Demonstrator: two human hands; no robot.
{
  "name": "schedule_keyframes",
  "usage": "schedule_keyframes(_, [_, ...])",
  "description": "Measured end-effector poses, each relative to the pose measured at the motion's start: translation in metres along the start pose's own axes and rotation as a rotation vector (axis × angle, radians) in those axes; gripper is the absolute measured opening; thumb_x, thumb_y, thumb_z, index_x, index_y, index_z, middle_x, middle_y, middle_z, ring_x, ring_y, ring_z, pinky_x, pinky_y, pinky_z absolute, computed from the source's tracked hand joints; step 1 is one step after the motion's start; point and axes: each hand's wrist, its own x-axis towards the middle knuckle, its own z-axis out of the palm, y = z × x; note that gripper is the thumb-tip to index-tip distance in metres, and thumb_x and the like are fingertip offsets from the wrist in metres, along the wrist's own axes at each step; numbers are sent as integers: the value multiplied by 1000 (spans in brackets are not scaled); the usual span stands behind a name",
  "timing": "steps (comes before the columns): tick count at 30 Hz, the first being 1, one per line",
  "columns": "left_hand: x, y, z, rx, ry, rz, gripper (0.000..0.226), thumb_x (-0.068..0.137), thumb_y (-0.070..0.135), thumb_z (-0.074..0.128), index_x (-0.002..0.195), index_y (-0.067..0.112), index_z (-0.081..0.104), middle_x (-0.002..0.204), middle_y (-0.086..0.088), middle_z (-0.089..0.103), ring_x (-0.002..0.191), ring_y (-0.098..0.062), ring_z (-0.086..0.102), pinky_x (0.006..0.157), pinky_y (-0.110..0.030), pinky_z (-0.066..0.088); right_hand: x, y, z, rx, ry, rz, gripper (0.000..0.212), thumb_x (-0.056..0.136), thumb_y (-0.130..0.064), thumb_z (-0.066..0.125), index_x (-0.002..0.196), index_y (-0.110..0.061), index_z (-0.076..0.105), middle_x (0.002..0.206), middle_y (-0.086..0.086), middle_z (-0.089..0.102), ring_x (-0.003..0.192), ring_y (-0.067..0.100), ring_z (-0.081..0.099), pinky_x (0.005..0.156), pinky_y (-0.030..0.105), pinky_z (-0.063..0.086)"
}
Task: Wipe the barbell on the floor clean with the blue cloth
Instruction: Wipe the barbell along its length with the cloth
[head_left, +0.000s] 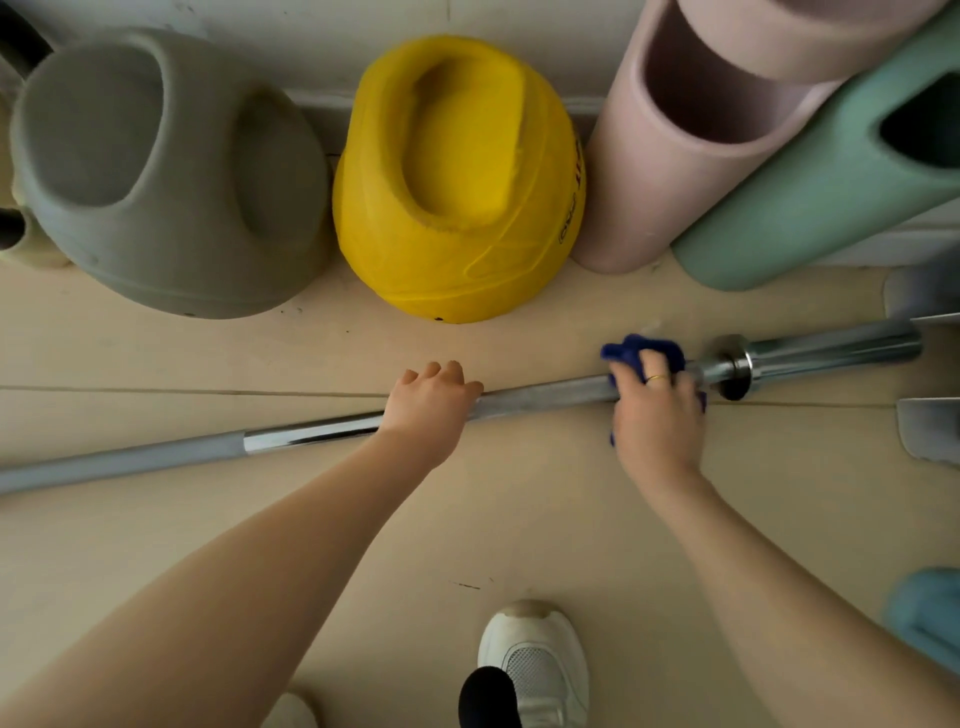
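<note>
A big grey weight, a yellow weight and pink and green foam rolls crowd the wall. The shiny metal barbell lies on the tan floor. The left hand rests loosely over it. The right hand squeezes the fuzzy blue cloth around the bar near its collar.

Glossy metal barbell, soft cloth
</note>
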Motion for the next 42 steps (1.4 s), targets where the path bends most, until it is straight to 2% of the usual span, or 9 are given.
schedule_keyframes(3, [-16,9,14,-53,59,-60,54,82,0,55,131,21,47,117,-6,55,107,-28,50,85,-33,40,2,15,-5,2,-57,-107,37,74,-17,35,83,-11,71,95,15,63,68,36,56,52,35,46])
schedule_keyframes(8, [-23,14,29,15,253,-51,55,25,-3,77,75,19,70,61,1,60,56,-23,57,49,-25,44,5,25,-11,-3,-159,256,18,78,-3,56,91,-1,69,114,22,56,87,42,52,68,42,42])
schedule_keyframes(13, [-29,17,37,16,235,-27,60,19,-3,79,73,19,67,63,0,57,56,-23,56,49,-25,43,-10,7,-13,10,-261,-33,21,83,-9,55,97,-10,70,119,13,57,90,37,51,68,38,42])
schedule_keyframes(20, [-37,6,37,-50,170,-6,51,60,14,83,106,20,62,98,2,60,89,-21,60,75,-29,46,1,2,-15,-138,-364,249,29,91,-8,45,115,-7,60,130,15,42,104,39,49,81,40,44])
schedule_keyframes(25, [-45,-7,37,-78,86,-55,53,89,17,56,137,24,36,131,2,44,120,-20,42,99,-30,31,-39,-88,-19,80,-443,-34,28,94,-18,42,117,-13,56,138,13,36,98,35,53,75,39,47])
schedule_keyframes(31, [-70,-41,45,-128,170,-40,32,68,2,71,97,16,68,92,-3,65,88,-29,62,79,-36,46,-36,-59,-19,-19,-196,-69,19,55,-6,81,67,-6,67,83,19,63,54,33,57,46,31,45])
schedule_keyframes(34, [-80,-54,52,-82,214,-62,31,47,6,87,70,16,69,68,-1,64,63,-27,63,60,-33,51,-43,-87,-12,-93,-299,13,12,72,-6,69,83,-2,69,103,21,61,69,34,59,57,33,47])
schedule_keyframes(40, [-78,-54,44,-199,2,-48,38,87,28,50,125,22,51,125,2,51,120,-22,43,98,-31,33,-65,-153,-18,38,-585,-410,30,93,-20,45,120,-12,55,132,16,42,102,35,53,77,38,44])
schedule_keyframes(42, [-79,-51,42,-214,-32,-19,42,89,31,49,130,23,47,131,1,48,124,-22,39,101,-31,30,-64,-137,-25,13,-436,-486,25,80,-22,64,104,-15,67,112,14,56,83,33,60,64,34,47])
